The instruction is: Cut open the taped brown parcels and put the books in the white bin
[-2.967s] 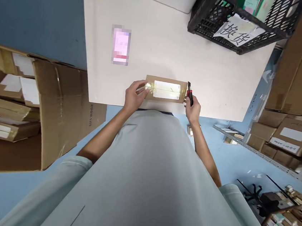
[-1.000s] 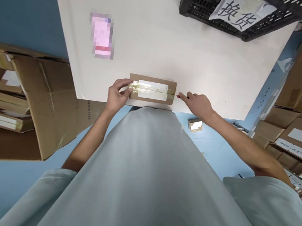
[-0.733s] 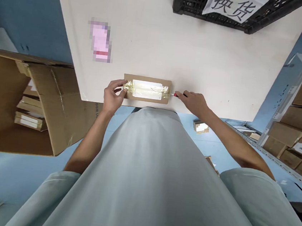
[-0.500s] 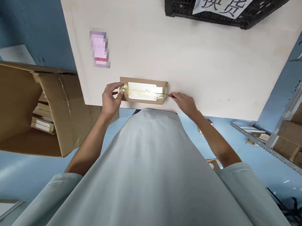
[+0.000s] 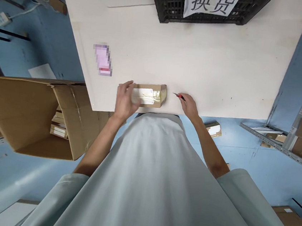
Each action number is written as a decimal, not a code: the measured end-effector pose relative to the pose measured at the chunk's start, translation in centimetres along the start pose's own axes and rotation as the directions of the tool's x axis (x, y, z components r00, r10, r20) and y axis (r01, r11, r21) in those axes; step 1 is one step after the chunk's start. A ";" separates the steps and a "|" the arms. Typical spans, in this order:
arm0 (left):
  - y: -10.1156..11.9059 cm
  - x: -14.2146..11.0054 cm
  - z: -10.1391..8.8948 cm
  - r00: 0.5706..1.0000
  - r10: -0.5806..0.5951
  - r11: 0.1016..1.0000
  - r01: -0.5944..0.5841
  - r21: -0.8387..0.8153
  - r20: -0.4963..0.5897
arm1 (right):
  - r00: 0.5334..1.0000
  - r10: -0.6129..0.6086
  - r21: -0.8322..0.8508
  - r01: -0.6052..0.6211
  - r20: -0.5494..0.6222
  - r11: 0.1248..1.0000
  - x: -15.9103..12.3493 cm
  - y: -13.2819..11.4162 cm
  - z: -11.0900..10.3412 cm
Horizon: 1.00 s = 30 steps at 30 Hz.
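Note:
A long cardboard box [image 5: 156,103] with a white label and shiny clear tape lies near the table's front edge. Across its left part, my left hand [image 5: 126,101] grips it, thumb on the label side and fingers over the far edge; that end is mostly hidden, and the hand is slightly blurred. To the right, apart from the box, my right hand [image 5: 190,107] is closed around a small red and black utility knife [image 5: 179,96]. Its thin blade points left toward the box's right end.
A black plastic crate [image 5: 174,17] with a paper sign stands at the far side of the white table [image 5: 200,57]. A pixelated pink item [image 5: 103,59] lies to the left. Beside the table is a large open carton [image 5: 29,114] with small boxes inside.
My left hand has moved from the box's left end onto its top. The knife has drawn away rightward from the box's right end. The whole view has shifted a little.

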State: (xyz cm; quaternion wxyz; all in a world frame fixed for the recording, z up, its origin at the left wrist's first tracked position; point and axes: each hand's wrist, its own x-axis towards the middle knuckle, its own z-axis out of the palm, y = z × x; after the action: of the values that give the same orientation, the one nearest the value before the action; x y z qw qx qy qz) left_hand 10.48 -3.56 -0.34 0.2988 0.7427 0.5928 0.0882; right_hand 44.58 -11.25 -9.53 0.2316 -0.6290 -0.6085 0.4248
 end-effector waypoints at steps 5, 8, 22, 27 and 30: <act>5.1 2.2 2.5 0.939 0.177 0.982 -0.190 0.017 0.295 | 0.981 0.151 0.086 -0.141 -0.123 0.986 -1.4 -0.6 -0.7; 5.7 2.8 2.7 0.928 0.221 0.971 -0.237 0.018 0.302 | 0.967 0.195 0.128 -0.175 -0.166 0.976 -2.1 -2.3 -0.3; 1.4 0.5 -4.0 0.949 0.306 0.945 -0.293 -0.146 0.073 | 0.906 0.238 0.034 -0.242 -0.351 0.970 -4.6 -14.6 0.2; -3.0 -0.4 -3.4 0.953 0.292 0.935 -0.267 -0.233 0.082 | 0.922 0.184 -0.060 -0.217 -0.341 0.974 -4.1 -19.5 1.1; -5.7 -1.0 -3.2 0.961 0.266 0.928 -0.232 -0.292 0.081 | 0.956 0.169 -0.120 -0.202 -0.240 0.972 -3.5 -21.1 3.3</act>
State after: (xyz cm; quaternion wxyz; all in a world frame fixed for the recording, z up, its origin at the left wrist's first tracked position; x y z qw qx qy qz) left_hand 3.92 -2.73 -0.63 0.4221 0.7661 0.4561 0.1639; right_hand 30.30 -12.18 6.64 0.2132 -0.7430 -0.5451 0.3247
